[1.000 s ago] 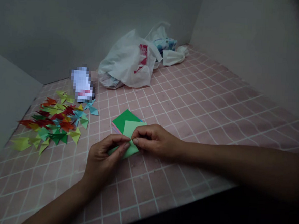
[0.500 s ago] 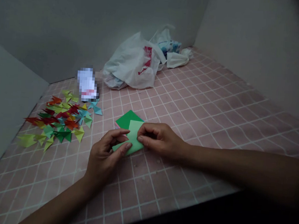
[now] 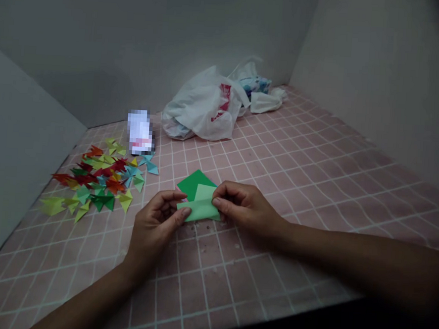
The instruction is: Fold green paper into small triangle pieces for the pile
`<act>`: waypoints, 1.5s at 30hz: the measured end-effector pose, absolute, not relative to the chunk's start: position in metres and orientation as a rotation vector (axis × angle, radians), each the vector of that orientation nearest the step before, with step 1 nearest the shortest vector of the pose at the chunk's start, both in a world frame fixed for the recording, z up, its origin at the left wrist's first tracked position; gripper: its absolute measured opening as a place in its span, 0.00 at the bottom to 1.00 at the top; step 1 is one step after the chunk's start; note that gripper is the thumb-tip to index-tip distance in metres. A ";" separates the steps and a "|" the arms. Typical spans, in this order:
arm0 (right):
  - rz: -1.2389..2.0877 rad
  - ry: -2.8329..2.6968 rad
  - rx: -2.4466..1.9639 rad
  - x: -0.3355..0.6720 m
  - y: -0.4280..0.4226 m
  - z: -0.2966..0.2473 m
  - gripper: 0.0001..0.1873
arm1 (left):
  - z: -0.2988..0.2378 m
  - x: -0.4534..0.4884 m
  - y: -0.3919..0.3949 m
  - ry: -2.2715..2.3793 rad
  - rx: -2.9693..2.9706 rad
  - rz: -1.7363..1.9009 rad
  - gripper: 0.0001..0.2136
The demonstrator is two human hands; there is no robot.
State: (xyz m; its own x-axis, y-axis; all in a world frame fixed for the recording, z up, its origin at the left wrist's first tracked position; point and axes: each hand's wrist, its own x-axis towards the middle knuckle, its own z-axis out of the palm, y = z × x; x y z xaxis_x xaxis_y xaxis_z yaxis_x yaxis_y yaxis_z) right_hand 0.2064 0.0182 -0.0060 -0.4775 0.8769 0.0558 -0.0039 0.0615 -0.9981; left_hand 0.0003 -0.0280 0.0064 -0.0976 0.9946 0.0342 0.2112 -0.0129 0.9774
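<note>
In the head view, we see the folded light green paper (image 3: 202, 209) lying between us, our left hand (image 3: 155, 224) pinching its left end and our right hand (image 3: 252, 209) its right. Its far part overlaps the darker green sheet (image 3: 192, 183) on the desk (image 3: 287, 158).

Head-worn view, looking forward and down, checked surface (image 3: 297, 164) close below
</note>
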 end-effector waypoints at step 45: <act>0.323 -2.234 -0.530 0.208 0.011 -0.009 0.10 | 0.008 0.005 -0.040 1.396 2.315 1.084 0.09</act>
